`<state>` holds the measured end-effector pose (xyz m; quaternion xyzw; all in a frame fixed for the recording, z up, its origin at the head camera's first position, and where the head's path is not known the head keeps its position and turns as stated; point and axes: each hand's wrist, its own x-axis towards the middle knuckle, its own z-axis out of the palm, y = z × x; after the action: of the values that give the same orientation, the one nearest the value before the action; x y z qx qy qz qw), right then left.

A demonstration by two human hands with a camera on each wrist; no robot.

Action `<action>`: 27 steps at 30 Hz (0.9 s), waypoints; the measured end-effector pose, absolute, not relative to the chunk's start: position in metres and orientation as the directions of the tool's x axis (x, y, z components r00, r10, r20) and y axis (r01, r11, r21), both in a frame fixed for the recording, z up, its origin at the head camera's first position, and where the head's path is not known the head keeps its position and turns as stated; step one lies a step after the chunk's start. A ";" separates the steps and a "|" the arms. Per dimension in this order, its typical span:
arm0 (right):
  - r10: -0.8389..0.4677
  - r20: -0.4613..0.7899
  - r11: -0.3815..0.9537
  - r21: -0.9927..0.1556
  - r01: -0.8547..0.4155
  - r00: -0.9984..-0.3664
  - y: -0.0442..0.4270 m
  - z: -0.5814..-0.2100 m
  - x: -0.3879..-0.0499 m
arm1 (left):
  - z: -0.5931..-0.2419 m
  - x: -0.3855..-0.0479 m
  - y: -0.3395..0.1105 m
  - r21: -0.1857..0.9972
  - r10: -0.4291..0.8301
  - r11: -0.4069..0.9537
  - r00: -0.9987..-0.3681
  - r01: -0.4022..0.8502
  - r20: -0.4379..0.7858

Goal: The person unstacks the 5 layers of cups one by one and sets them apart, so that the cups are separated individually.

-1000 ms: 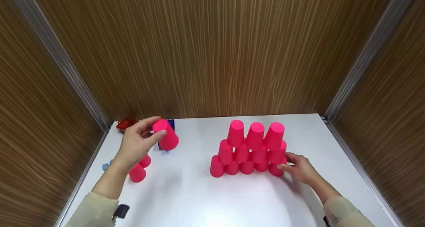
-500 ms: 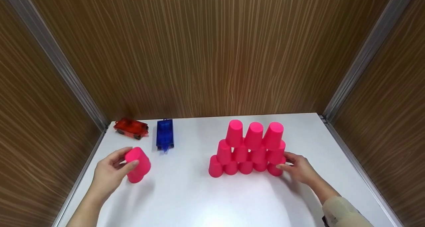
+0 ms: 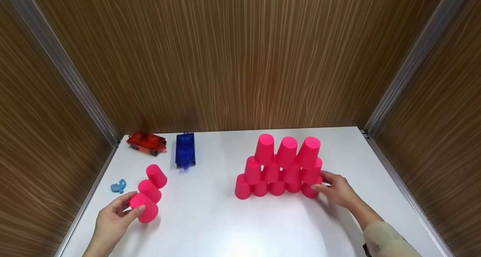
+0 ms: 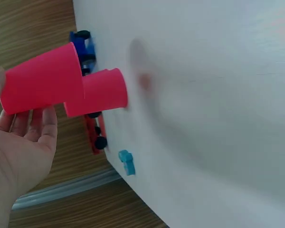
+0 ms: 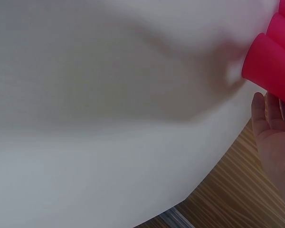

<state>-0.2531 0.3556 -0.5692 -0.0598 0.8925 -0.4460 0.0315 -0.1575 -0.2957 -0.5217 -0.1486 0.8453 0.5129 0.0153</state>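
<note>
My left hand [image 3: 111,223] pinches an upside-down pink cup [image 3: 146,211] between thumb and fingers. In the left wrist view the held cup [image 4: 42,80] appears raised off the table, with its shadow apart from it. Two more upturned pink cups stand just behind, a nearer cup [image 3: 151,192] and a farther cup [image 3: 156,175]. Farther right rises a three-tier wall of pink cups [image 3: 280,170], its top row holding three. At its right end my right hand [image 3: 338,191] holds the lowest cup [image 3: 309,191], thumb in front and fingers behind. That thumb is hidden in the right wrist view.
A red toy car [image 3: 147,142] and a blue toy car [image 3: 185,150] lie near the back left edge. A small light-blue piece [image 3: 118,186] sits left of the cups. Wood-grained panels [image 3: 244,58] enclose the white table [image 3: 210,223] at the back and sides.
My left hand has carried its cup left and toward the front edge, down beside the two standing cups. My right hand and the cup wall have stayed put.
</note>
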 end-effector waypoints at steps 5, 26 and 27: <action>-0.124 -0.016 0.592 -0.804 -0.061 -0.992 0.355 -0.571 -0.250 | -0.533 -0.157 -0.302 0.844 -0.247 0.441 -0.946 -0.305 -0.212; -0.139 -0.005 0.599 -0.797 -0.081 -0.990 0.357 -0.569 -0.255 | -0.554 -0.166 -0.317 0.870 -0.236 0.377 -0.941 -0.318 -0.242; -0.142 -0.003 0.597 -0.798 -0.083 -0.990 0.357 -0.569 -0.255 | -0.555 -0.167 -0.318 0.870 -0.237 0.381 -0.943 -0.313 -0.235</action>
<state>-0.2551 0.3568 -0.5693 -0.0630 0.8930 -0.4445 0.0331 -0.1671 -0.3178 -0.5546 -0.1654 0.8302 0.5312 0.0359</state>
